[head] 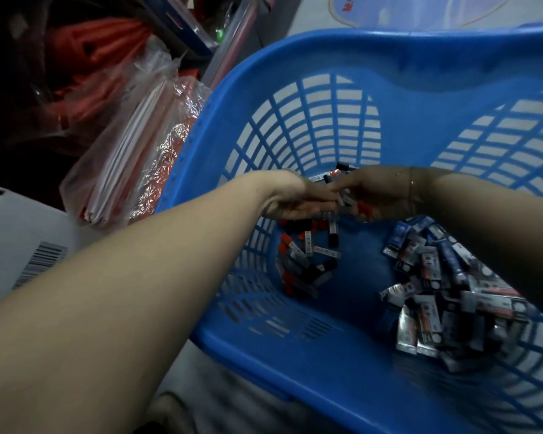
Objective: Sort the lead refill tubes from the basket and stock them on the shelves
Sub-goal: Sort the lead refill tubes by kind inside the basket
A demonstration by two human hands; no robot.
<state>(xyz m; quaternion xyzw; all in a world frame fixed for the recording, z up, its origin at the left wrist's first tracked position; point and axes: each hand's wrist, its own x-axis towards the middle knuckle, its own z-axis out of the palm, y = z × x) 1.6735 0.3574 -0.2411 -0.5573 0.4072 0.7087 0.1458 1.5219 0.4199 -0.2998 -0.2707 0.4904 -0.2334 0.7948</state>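
**Two hands meet over the loose tubes**

Both your hands are deep in the blue basket (295, 51). Your left hand (298, 203) and right hand (380, 194) touch fingertip to fingertip, each closed on a few lead refill tubes (304, 261); more lie just below your left hand. Foil-wrapped packets (436, 296) pile under your right forearm. The tubes look light, stiff and slick: pinch them mid-barrel, not by the caps.

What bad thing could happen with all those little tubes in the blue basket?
The right hand already holds several tubes while the left hand adds more, so some might slip back down. The loose tubes lie near the foil packets, so the kinds could mix. Small tubes might poke through the blue basket slots.
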